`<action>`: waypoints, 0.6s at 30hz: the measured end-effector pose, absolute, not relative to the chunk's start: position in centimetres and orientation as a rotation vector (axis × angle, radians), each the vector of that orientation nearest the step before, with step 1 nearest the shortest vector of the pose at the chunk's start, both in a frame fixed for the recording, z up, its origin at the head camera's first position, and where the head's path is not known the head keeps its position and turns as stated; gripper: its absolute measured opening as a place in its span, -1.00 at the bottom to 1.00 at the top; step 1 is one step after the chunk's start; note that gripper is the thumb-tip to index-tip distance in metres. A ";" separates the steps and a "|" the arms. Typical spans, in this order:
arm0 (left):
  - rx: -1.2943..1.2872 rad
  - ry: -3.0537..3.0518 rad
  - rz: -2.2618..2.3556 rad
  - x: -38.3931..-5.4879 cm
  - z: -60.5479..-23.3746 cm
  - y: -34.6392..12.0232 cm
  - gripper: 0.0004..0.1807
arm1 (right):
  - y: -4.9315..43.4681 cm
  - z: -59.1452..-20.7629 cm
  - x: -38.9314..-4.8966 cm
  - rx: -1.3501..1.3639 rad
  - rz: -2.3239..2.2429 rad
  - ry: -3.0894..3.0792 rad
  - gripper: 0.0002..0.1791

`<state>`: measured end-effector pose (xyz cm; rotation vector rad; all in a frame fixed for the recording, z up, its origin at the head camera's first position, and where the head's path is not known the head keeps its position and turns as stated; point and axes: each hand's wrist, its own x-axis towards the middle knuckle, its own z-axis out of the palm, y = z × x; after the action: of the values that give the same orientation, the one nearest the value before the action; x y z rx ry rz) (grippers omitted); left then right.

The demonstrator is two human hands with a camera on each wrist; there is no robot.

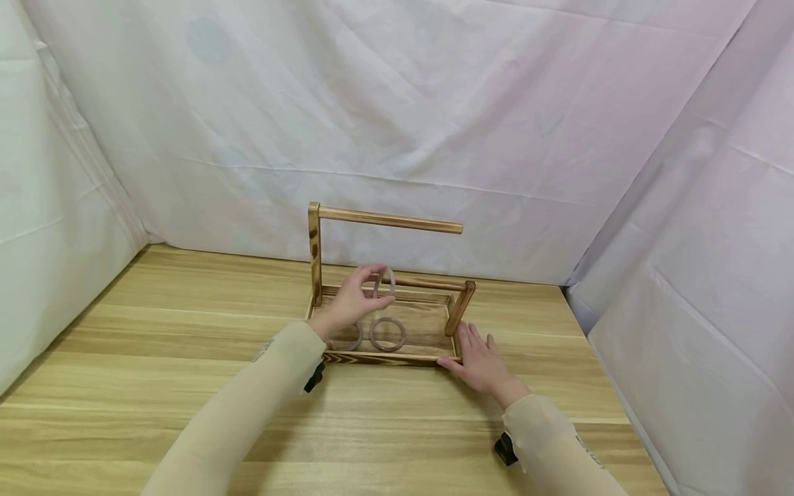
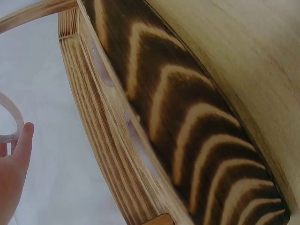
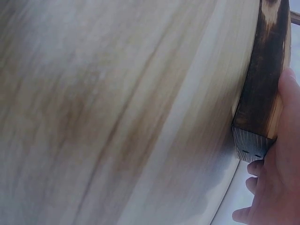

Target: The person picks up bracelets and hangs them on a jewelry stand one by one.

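Note:
My left hand [image 1: 355,295] pinches a pale translucent bangle [image 1: 392,282] between thumb and fingers. In the head view the bangle overlaps the left part of the lower bar [image 1: 428,283] of a wooden stand, so that bar's free end is hidden. The left wrist view shows the bangle [image 2: 18,115] upright at a fingertip. Two more bangles lie flat in the stand's tray [image 1: 384,358]: one bangle [image 1: 387,348] near the middle, another bangle [image 1: 360,337] partly behind my left wrist. My right hand [image 1: 480,359] rests at the tray's front right corner, thumb on the front rim, fingers extended along the end.
A tall post [image 1: 315,255] at the stand's left end carries a higher bar [image 1: 391,219] that reaches right. A short slanted post [image 1: 460,308] rises at the right end. The wood-grain table [image 1: 186,331] meets a white cloth backdrop [image 1: 397,124] behind the stand.

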<state>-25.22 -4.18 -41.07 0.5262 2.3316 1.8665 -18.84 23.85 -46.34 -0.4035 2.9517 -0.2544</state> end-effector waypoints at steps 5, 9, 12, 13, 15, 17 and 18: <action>0.518 2.299 1.887 -25.1 -41.1 -3.9 -0.29 | 23.8 -46.5 -19.0 -0.404 -0.247 2.947 0.03; 0.505 2.269 1.908 -25.1 -41.2 -3.7 -0.28 | 23.8 -46.6 -19.0 -0.407 -0.240 2.950 0.02; 0.496 2.241 1.934 -25.2 -41.3 -3.5 -0.28 | 23.9 -46.6 -19.0 -0.410 -0.235 2.952 0.02; 0.491 2.234 1.938 -25.2 -41.4 -3.4 -0.28 | 23.9 -46.6 -19.0 -0.411 -0.235 2.954 0.02; 0.494 2.211 1.955 -25.3 -41.5 -3.3 -0.27 | 23.9 -46.5 -19.0 -0.410 -0.239 2.956 0.02; 0.497 2.203 1.961 -25.3 -41.6 -3.1 -0.28 | 23.9 -46.5 -18.9 -0.408 -0.241 2.955 0.03; 0.496 2.205 1.960 -25.3 -41.6 -3.1 -0.28 | 23.9 -46.5 -18.9 -0.408 -0.240 2.955 0.03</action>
<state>-25.27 -3.07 -41.61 0.4956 2.2045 1.9602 -18.92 23.87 -46.47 -0.4079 2.9546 -0.2401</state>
